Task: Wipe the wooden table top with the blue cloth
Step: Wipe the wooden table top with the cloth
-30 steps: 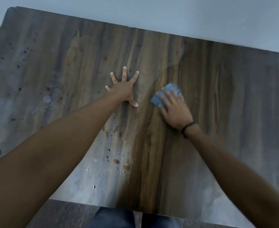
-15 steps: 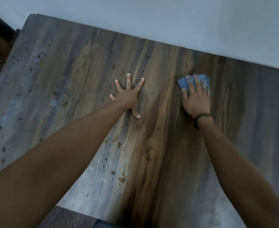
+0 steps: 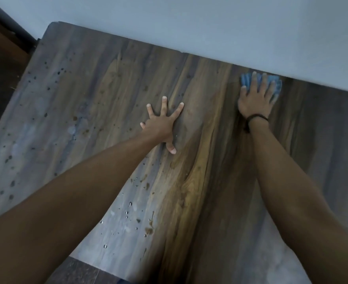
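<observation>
The wooden table top [image 3: 199, 181] fills most of the view, streaked brown and grey. A blue cloth [image 3: 247, 79] lies flat at the far edge of the table, close to the wall. My right hand [image 3: 255, 97] presses on the cloth with straight, spread fingers and covers most of it. A dark band circles that wrist. My left hand [image 3: 161, 124] rests flat on the wood near the table's middle, fingers splayed, holding nothing.
Dark spots and water droplets [image 3: 128, 212] dot the left half and near side of the table. A pale wall [image 3: 210, 27] runs directly behind the far edge. Dark floor [image 3: 2, 68] shows at the left and below the near edge.
My right hand has slid the cloth away from me and to the right, up to the far edge by the wall. My left hand stays planted in the same spot.
</observation>
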